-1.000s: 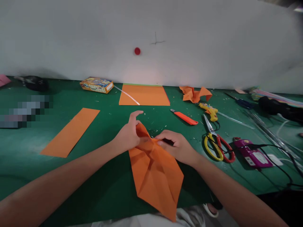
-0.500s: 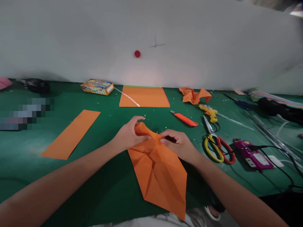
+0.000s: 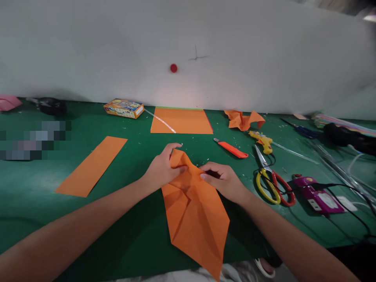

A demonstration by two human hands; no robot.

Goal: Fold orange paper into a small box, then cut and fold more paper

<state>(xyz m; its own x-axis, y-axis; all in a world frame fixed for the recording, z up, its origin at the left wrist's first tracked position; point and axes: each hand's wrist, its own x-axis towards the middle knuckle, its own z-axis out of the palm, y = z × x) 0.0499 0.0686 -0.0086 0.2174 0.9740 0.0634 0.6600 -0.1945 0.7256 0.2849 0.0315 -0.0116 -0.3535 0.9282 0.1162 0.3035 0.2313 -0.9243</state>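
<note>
Since 0.5 s ago almost nothing moved: view drifted slightly, near tip of the folded orange paper (image 3: 194, 211) swung a bit left, hands kept their grip at its far end.

Left hand (image 3: 160, 170) closed on the paper's far corner, thumb on top, index finger arched over the peak. Right hand (image 3: 223, 181) pinches the right edge of the same end, fingers curled in. Paper is creased into a long pointed shape, far end lifted between the hands, near point hanging past the table's front edge.

Surface: green table (image 3: 138, 235), matte, speckled with small white scraps around the middle. On it:
- orange paper strip (image 3: 92, 165), flat, left of the hands
- orange sheet (image 3: 182, 120), flat, at the back against the wall, clear stick lying across its left corner
- printed small box (image 3: 125, 108), just left of that sheet
- crumpled orange paper (image 3: 243, 119), back right
- orange utility knife (image 3: 230, 148), yellow glue gun (image 3: 262, 140), scissors (image 3: 272, 180) with one yellow and one red handle, purple power strip (image 3: 315, 196) with black cable, all right of the hands

Room: plain white wall (image 3: 88, 51) directly behind the table, with a red dot (image 3: 173, 68) and a small pen cross mark. Dim lighting.
</note>
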